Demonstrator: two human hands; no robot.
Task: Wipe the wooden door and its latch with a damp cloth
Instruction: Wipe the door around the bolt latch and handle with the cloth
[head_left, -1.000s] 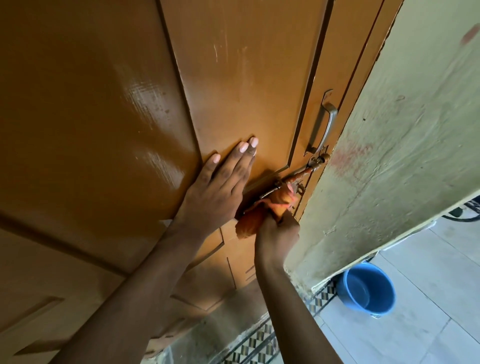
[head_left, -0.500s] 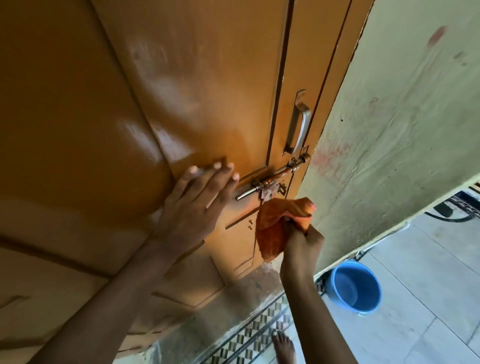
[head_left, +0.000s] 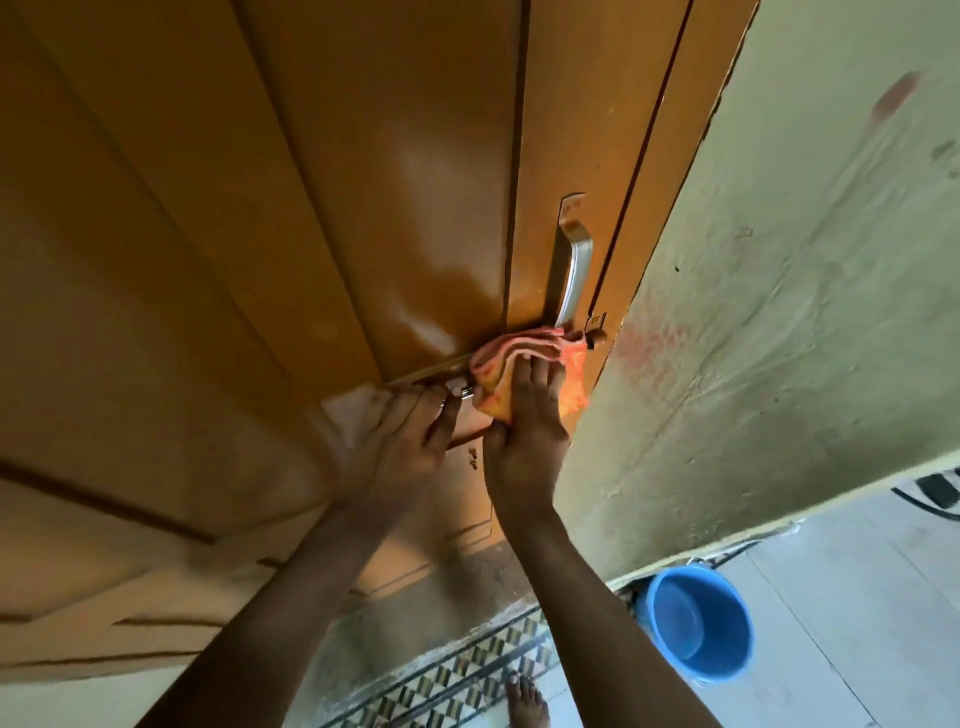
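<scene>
The glossy orange-brown wooden door (head_left: 395, 171) fills the upper left of the head view. Its metal latch bolt (head_left: 596, 339) runs across just under a steel pull handle (head_left: 570, 270); most of the bolt is covered. My right hand (head_left: 524, 431) presses an orange cloth (head_left: 524, 353) over the latch, fingers spread on the cloth. My left hand (head_left: 395, 441) rests against the door just left of it, its fingertips curled at the bolt's left end (head_left: 457, 391). Whether those fingers grip the bolt is unclear.
A pale green plastered wall (head_left: 779, 312) stands right of the door edge. A blue bucket (head_left: 698, 631) sits on the tiled floor at its foot. Patterned threshold tiles (head_left: 467, 680) and a bare foot (head_left: 527, 701) show at the bottom.
My right hand has lifted the cloth from below the latch up onto the bolt. My left hand has slid right, from flat on the panel to the bolt's left end.
</scene>
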